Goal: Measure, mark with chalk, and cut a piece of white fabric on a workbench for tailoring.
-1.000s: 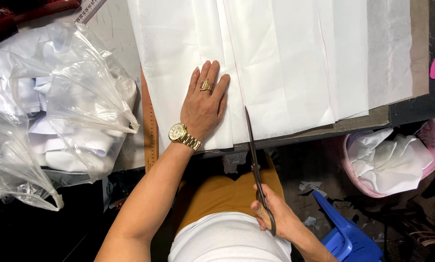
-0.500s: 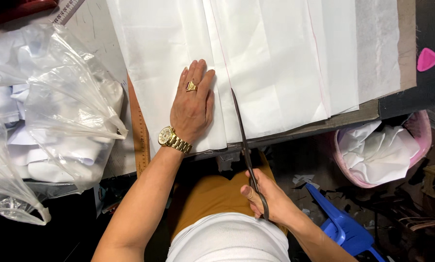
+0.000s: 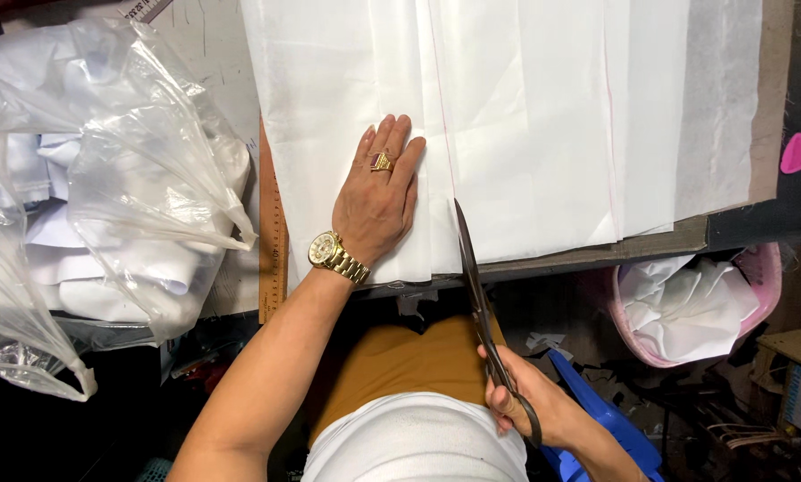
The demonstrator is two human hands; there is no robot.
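Observation:
Layers of white fabric (image 3: 525, 116) lie spread over the table. My left hand (image 3: 378, 196), with a gold ring and a gold watch, presses flat on the fabric near the table's front edge. My right hand (image 3: 530, 406) grips the handles of long dark scissors (image 3: 476, 295) below the table edge. The blades point up and reach the fabric's near edge just right of my left hand, along a faint pink line.
A clear plastic bag (image 3: 97, 205) stuffed with white cloth sits at the left. A wooden ruler (image 3: 273, 232) lies beside the fabric. A pink basket (image 3: 695, 308) of white scraps stands at the lower right, a blue plastic stool (image 3: 597, 419) below, a pink chalk piece (image 3: 799, 153) at the right.
The view has shifted slightly. My right hand has brought the scissors upward, so the blades now meet the fabric's near edge. My left hand stays flat on the fabric.

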